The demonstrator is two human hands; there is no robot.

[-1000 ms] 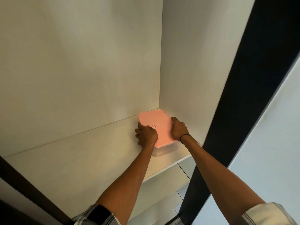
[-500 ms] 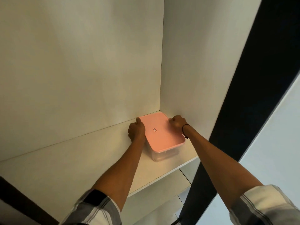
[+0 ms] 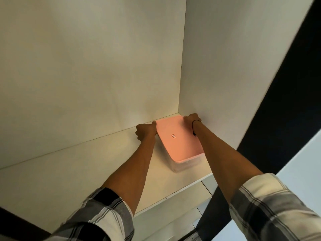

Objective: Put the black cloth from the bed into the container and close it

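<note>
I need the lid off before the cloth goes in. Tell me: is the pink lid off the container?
No: the pink lid sits flat on the clear container, with the left hand and right hand at its far corners.

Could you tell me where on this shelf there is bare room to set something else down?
The shelf is bare left of the left hand, from the back wall to the front edge. It is crowded in the right corner: the pink-lidded container sits near the side wall, with the right hand squeezed between them.
</note>
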